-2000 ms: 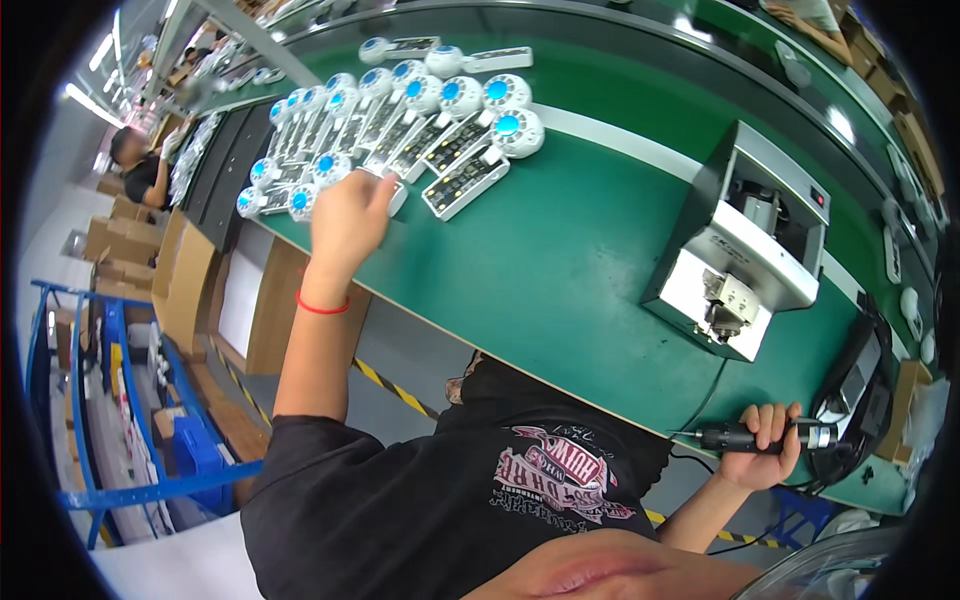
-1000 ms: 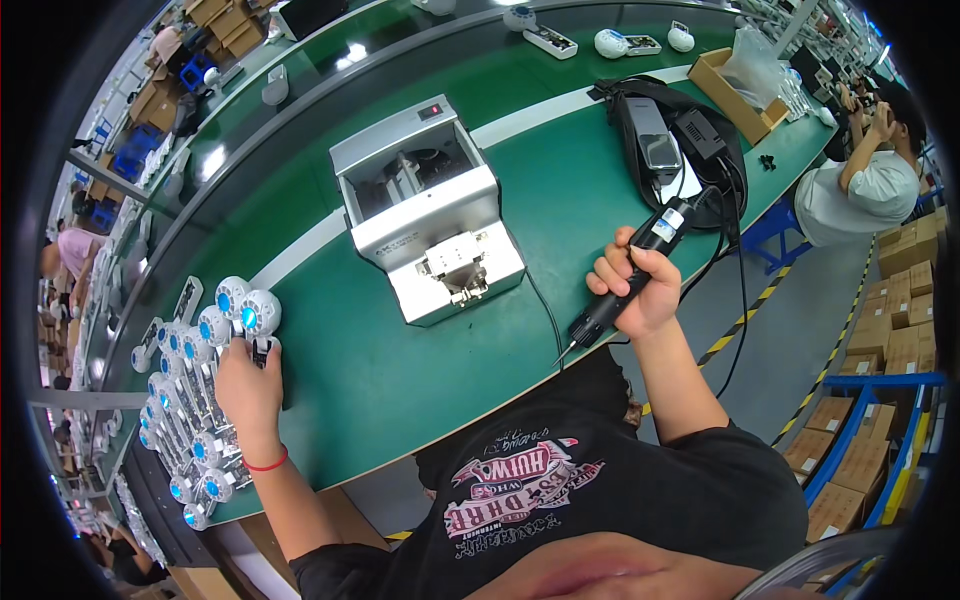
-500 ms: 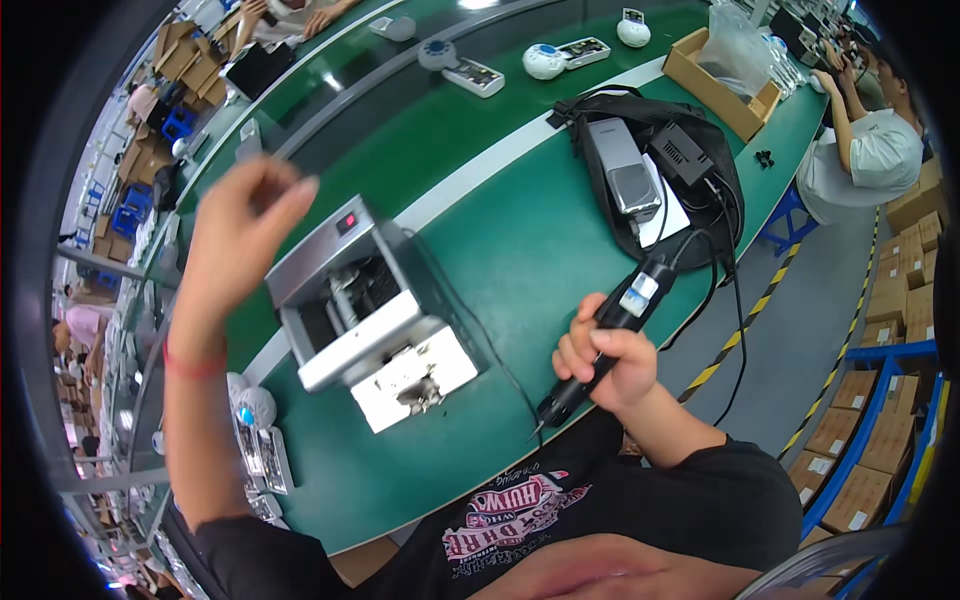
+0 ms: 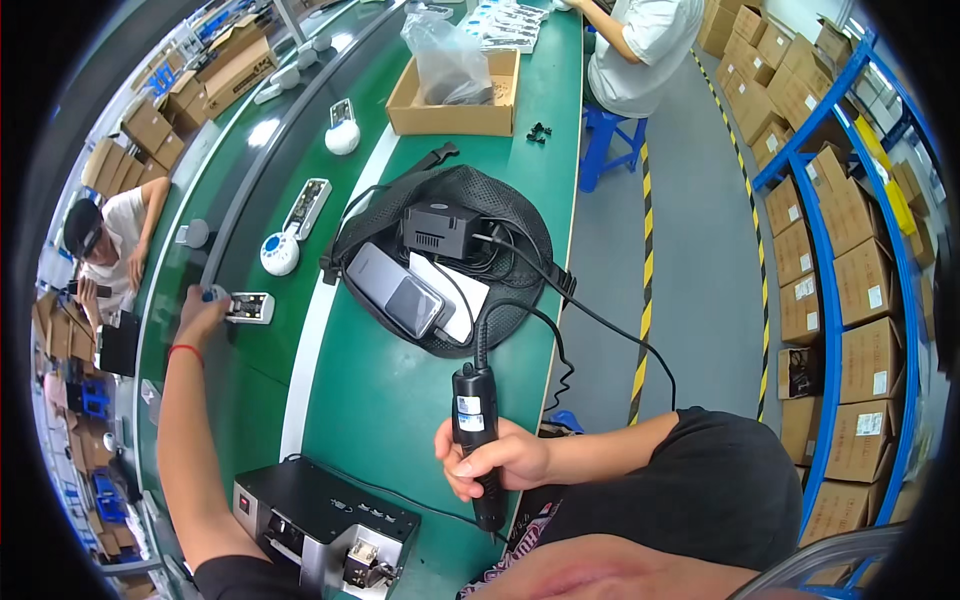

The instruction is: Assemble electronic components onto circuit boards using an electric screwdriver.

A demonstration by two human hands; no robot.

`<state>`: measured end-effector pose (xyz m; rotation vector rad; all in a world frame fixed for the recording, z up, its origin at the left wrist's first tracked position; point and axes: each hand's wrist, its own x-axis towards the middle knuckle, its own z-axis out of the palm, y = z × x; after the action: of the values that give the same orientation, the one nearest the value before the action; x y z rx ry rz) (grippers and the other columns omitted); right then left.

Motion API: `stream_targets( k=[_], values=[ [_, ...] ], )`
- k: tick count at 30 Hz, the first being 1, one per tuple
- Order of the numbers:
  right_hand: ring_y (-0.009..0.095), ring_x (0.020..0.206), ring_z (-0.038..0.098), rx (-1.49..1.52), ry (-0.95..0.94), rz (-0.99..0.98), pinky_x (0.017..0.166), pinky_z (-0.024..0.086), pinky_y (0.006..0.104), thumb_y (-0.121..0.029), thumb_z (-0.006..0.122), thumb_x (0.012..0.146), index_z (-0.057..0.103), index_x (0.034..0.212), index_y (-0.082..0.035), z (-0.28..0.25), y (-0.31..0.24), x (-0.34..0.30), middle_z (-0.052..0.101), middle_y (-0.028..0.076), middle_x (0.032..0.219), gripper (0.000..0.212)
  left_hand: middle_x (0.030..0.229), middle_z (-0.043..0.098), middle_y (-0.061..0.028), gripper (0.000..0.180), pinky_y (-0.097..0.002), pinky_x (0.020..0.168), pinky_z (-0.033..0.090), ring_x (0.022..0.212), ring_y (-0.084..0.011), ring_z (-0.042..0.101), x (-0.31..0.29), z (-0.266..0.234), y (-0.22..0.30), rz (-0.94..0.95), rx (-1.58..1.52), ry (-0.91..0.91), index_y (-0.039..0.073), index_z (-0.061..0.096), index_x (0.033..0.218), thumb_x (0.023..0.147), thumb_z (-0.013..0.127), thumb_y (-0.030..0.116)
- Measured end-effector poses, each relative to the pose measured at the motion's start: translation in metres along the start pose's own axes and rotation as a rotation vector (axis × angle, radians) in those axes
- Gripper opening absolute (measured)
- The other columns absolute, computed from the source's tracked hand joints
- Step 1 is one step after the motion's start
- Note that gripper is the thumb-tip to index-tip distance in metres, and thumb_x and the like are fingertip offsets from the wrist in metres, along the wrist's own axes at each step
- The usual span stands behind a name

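Left hand (image 4: 203, 308) far out on the conveyor belt (image 4: 250, 215), touching a small device (image 4: 250, 307). Right hand (image 4: 492, 460) near the body, wrapped around the electric screwdriver (image 4: 476, 430). Mesh bag (image 4: 450, 255) behind it; screw feeder box (image 4: 325, 525) at front left; cardboard box (image 4: 455, 95) far back.

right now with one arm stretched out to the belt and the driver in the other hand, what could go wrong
The left hand grips a white device at full reach on the dark belt, so it may slip or knock the other white units lying there. The right hand holds the black electric screwdriver tip-down beside the body, and the tip could jab. Its cable loops over the table edge and might snag.
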<state>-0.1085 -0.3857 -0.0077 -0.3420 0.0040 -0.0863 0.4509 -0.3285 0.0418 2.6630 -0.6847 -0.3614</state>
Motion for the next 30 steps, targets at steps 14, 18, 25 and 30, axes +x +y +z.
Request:
stream_targets(
  k=[14,18,25,30],
  values=[
    [0.027,0.067,0.06,-0.059,0.042,-0.023,0.069,0.049,0.04,-0.002,0.056,0.081,0.055,0.108,-0.003,-0.002,0.007,0.009,0.06,0.016,0.075,0.027,0.1,0.065,-0.0049,0.049,-0.0191,0.052,0.042,0.072,-0.0123,0.059,-0.354,-0.183,-0.25,0.371,-0.241,0.894,0.006,0.063,0.118,0.09,0.059,0.046],
    [0.039,0.084,0.067,-0.055,0.046,-0.045,0.079,0.052,0.0425,-0.006,0.054,0.08,0.055,0.123,0.001,-0.008,0.01,0.009,0.067,0.023,0.085,0.044,0.097,0.064,-0.011,0.05,-0.0298,0.079,0.047,0.089,-0.0221,0.058,-0.557,-0.086,-0.128,-0.248,-0.158,0.526,0.0,0.064,0.113,0.078,0.069,0.035],
    [0.008,0.066,0.055,-0.05,-0.404,0.099,0.068,0.045,0.0341,-0.015,0.051,0.093,0.051,0.123,-0.007,0.008,0.0,0.018,0.055,-0.003,0.072,0.03,0.08,0.068,-0.0097,0.042,-0.0316,0.063,0.049,0.063,-0.0212,0.058,-0.572,0.044,-0.084,0.253,-0.405,-0.064,-0.001,0.065,0.094,0.063,0.085,0.019],
    [0.01,0.053,0.05,-0.395,-0.704,-0.076,0.066,0.048,0.034,-0.01,0.056,0.088,0.054,0.114,-0.006,0.107,0.035,0.028,0.053,-0.001,0.067,0.026,0.086,0.069,-0.01,0.047,-0.0321,0.065,0.051,0.065,-0.0233,0.062,-0.576,0.086,-0.101,0.192,-0.383,0.399,0.001,0.065,0.099,0.065,0.086,0.025]
  ],
)
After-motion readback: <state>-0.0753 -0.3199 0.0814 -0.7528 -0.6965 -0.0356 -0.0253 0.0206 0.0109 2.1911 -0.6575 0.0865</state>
